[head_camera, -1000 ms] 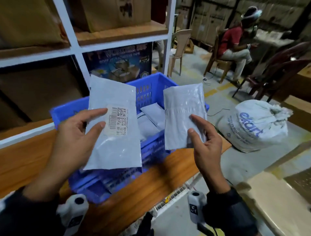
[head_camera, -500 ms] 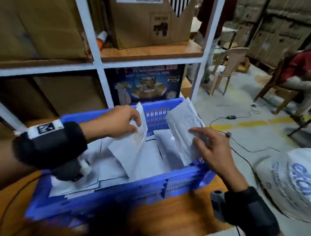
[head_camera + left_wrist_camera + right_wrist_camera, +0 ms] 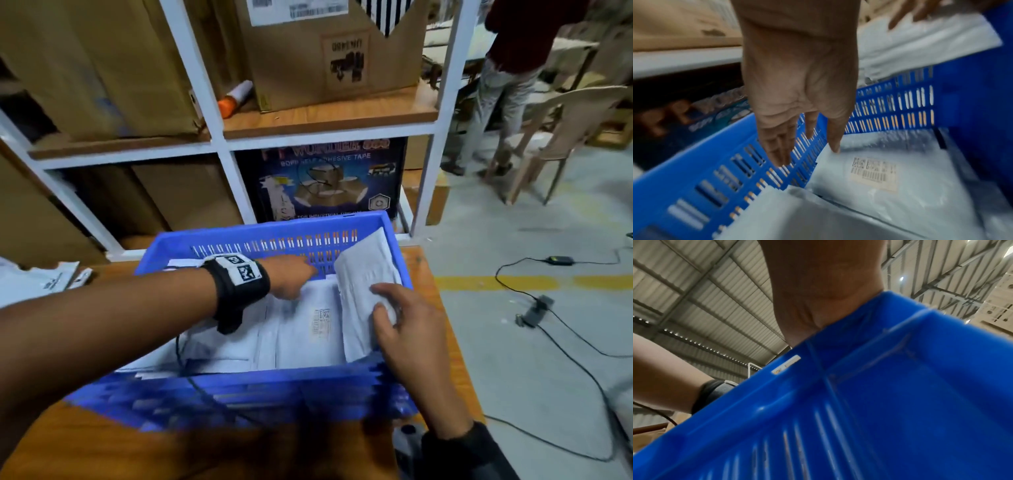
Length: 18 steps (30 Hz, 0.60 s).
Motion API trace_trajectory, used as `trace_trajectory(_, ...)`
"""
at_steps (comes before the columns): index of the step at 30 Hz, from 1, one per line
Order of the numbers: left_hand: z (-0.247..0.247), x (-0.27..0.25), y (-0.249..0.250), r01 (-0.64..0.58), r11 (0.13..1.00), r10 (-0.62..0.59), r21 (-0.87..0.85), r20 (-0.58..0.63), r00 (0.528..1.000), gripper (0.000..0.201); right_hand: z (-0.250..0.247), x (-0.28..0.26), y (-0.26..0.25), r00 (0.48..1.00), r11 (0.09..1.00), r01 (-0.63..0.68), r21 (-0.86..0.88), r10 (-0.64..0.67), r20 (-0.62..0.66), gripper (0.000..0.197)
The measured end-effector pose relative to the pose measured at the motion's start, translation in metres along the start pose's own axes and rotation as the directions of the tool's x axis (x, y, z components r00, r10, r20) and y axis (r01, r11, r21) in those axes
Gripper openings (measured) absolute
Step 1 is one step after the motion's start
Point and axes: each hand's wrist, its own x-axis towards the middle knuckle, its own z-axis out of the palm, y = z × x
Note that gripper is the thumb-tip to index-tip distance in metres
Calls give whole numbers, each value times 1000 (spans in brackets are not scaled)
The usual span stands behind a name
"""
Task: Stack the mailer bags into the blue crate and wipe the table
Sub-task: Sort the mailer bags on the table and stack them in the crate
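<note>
The blue crate (image 3: 274, 233) stands on the wooden table (image 3: 442, 329) and holds several white mailer bags. One labelled mailer (image 3: 308, 325) lies flat on the pile. My left hand (image 3: 301, 274) reaches in near the far wall with fingers straight and holds nothing. In the left wrist view, the left hand (image 3: 807, 149) touches a corner of the labelled mailer (image 3: 873, 175) with its thumb. My right hand (image 3: 387, 305) grips another mailer bag (image 3: 363, 281) that leans tilted against the crate's right wall. The right wrist view shows only the crate's outer wall (image 3: 879, 402); the fingers are hidden there.
One more white mailer (image 3: 34, 277) lies on the table at the far left. A white shelf rack (image 3: 219, 144) full of cardboard boxes stands right behind the crate. The table ends just right of the crate. Cables (image 3: 548, 342), a plastic chair (image 3: 561, 130) and a standing person are beyond.
My left hand has let go of the labelled mailer, which now lies flat in the crate. My right hand has lowered its mailer against the crate's right wall.
</note>
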Motion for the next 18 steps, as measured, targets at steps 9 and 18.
trace_trajectory(9, 41, 33, 51, -25, 989, -31, 146, 373, 927, 96, -1, 2, -1, 1000, 1000, -27, 11, 27, -3, 48)
trace_trajectory(18, 45, 27, 44, 24, 976, -92, 215, 312, 946, 72, 1, 2, -2, 997, 993, -71, -89, 73, 17, 42)
